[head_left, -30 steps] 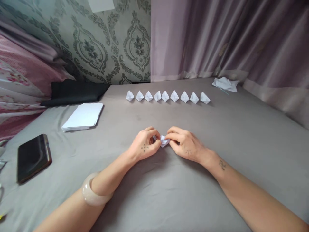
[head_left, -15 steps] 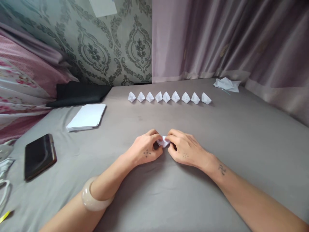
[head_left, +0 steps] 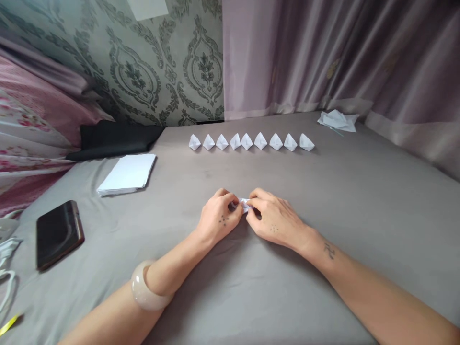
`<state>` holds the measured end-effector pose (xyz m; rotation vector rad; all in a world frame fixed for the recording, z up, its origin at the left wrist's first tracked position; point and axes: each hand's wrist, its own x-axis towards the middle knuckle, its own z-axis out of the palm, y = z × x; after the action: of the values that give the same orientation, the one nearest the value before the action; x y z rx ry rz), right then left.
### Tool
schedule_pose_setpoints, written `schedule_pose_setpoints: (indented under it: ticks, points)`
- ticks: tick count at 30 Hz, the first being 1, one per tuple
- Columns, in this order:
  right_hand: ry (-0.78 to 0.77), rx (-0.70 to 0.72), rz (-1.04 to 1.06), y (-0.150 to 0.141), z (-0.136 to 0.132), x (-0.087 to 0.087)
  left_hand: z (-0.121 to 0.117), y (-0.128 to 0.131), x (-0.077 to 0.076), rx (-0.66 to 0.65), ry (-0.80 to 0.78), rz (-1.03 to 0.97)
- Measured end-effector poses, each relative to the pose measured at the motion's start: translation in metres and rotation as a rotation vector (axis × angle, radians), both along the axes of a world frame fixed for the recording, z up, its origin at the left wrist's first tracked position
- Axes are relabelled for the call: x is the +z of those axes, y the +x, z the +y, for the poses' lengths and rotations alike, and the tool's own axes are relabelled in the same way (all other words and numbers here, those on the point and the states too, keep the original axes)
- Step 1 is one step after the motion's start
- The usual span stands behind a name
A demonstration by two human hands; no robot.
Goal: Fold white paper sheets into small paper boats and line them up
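Between my two hands is a small piece of folded white paper [head_left: 245,205], low over the grey sheet and partly covered by the fingers. My left hand [head_left: 221,214] pinches its left side with thumb and fingers. From the right, my right hand [head_left: 275,216] grips the other side, its thumb and index finger close to the left thumb. Beyond the hands stands a row of several folded white paper boats [head_left: 260,141], each with a pointed middle.
A stack of white paper [head_left: 127,175] lies at left, in front of a black cloth [head_left: 118,139]. Nearer is a dark phone [head_left: 59,235], with white cables [head_left: 7,282] at the edge. Loose papers [head_left: 338,120] sit at the back right by the purple curtain [head_left: 287,57].
My fingers have shifted on the folded paper, the left thumb and right thumb moving closer together at its near edge. The view has tilted slightly; the row of boats is unchanged.
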<state>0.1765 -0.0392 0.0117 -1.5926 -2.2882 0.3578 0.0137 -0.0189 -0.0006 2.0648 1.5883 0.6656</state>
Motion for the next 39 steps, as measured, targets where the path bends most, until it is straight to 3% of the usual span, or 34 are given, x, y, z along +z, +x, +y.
schedule_pose_setpoints:
  ticks: [6, 12, 19, 23, 27, 33, 37, 39]
  points:
    - [-0.120, -0.077, 0.087, -0.003, 0.014, 0.001, 0.002, -0.002, -0.002, -0.060, -0.001, -0.012]
    - [-0.205, -0.143, -0.055, -0.013, 0.018, 0.012, -0.002, 0.001, 0.007, -0.095, -0.003, 0.274]
    - [-0.207, 0.015, -0.471, -0.034, 0.025, 0.040, 0.001, 0.003, 0.022, -0.262, 0.127, 0.512]
    - [-0.242, 0.118, -0.526, -0.038, 0.034, 0.048, 0.006, 0.001, 0.023, -0.337, 0.153, 0.562]
    - [-0.202, 0.124, -0.461, -0.030, 0.036, 0.043, 0.011, -0.004, 0.017, -0.380, 0.170, 0.540]
    - [-0.195, 0.124, -0.405, -0.023, 0.034, 0.037, 0.021, -0.014, 0.013, -0.400, 0.054, 0.363]
    - [-0.162, 0.017, -0.285, -0.016, 0.028, 0.025, 0.019, -0.012, 0.012, -0.382, 0.106, 0.373]
    - [-0.081, -0.071, -0.185, -0.012, 0.023, 0.015, 0.018, -0.009, 0.009, -0.332, 0.162, 0.277]
